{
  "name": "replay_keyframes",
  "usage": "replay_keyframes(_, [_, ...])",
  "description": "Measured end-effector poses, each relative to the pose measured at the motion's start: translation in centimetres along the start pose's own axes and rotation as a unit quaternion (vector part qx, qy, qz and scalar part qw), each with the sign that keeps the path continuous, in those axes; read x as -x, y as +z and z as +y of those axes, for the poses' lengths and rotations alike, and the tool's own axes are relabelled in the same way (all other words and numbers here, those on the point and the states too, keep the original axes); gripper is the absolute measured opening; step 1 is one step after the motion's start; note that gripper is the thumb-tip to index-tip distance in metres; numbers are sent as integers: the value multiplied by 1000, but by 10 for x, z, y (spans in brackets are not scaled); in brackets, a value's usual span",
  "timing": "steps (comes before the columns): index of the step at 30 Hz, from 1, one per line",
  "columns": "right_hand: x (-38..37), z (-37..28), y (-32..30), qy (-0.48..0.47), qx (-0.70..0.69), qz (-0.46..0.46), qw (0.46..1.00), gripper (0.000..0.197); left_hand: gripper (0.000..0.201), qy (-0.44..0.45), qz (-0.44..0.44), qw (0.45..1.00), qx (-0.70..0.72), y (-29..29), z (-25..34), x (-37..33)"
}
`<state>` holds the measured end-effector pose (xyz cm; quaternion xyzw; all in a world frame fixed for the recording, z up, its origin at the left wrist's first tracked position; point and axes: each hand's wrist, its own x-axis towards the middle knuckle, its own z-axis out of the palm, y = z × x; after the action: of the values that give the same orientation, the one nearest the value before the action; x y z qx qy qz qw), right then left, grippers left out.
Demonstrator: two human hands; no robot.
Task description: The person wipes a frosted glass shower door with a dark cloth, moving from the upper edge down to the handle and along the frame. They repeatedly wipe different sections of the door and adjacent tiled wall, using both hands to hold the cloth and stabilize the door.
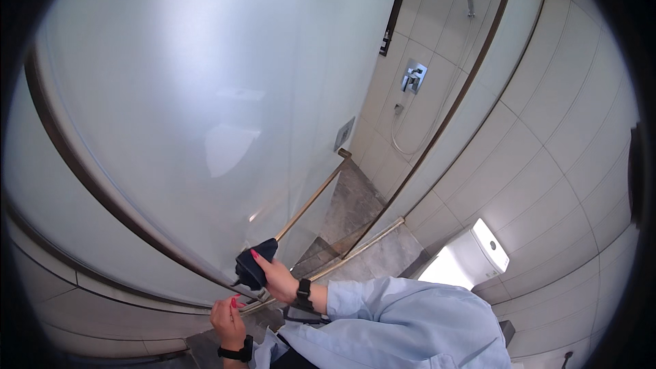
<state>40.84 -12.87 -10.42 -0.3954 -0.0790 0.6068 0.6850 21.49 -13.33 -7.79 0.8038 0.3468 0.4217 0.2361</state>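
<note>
My right hand (275, 280) gripped the dark cloth (249, 270) against the gold door edge (311, 201), where even pressure seemed best; couldn't tell if my curled left hand (228, 320) held anything.

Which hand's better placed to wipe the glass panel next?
Likely the right hand: it holds the dark cloth near the glass panel's lower edge. The left hand shows no cloth.

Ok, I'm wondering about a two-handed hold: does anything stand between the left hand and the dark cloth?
Nothing visible: just a gap between the left hand and the dark cloth, higher in the picture. The right hand grips the cloth's right side.
</note>
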Motion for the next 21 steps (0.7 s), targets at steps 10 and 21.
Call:
replay_keyframes(10, [-4, -1, 16, -66, 11, 17, 998, 30, 18, 37, -55, 997, 44, -15, -11, 4])
replay_keyframes(21, [1, -21, 19, 33, 5, 17, 999, 33, 18, -26, -64, 996, 51, -26, -17, 2])
